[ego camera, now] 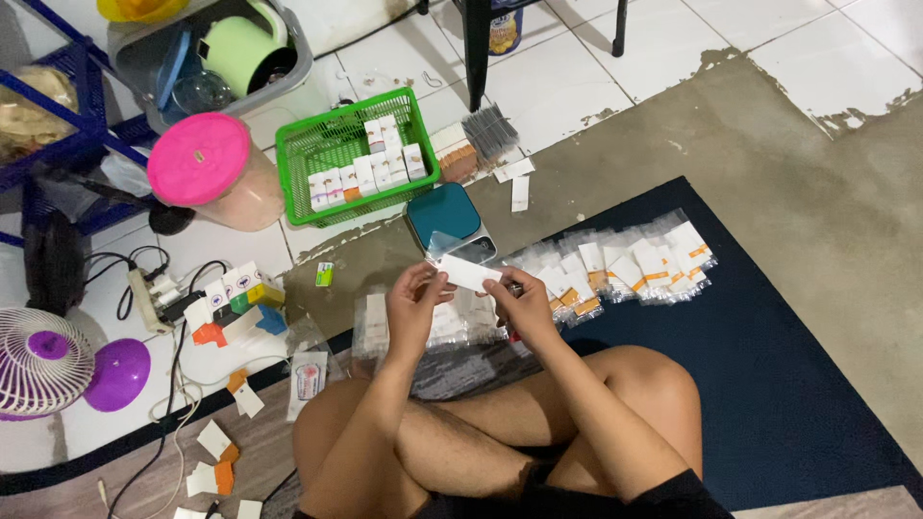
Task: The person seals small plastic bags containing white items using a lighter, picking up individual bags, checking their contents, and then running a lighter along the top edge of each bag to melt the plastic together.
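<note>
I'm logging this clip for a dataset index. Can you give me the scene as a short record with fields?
setting: person sitting cross-legged on a dark blue mat on a tiled floor
left hand: holds one end of a small white box
right hand: holds the other end of it
in front: teal kitchen scale
right of hands: row of bagged boxes in clear plastic
behind: green basket with small boxes
left: pink-lidded jar, small fan

Hands: left hand [415, 306] and right hand [525, 306] pinch a small white box [468, 272] between them.
Scale: teal scale [448, 221], 12 o'clock of box.
Basket: green basket [298, 159], 11 o'clock.
</note>
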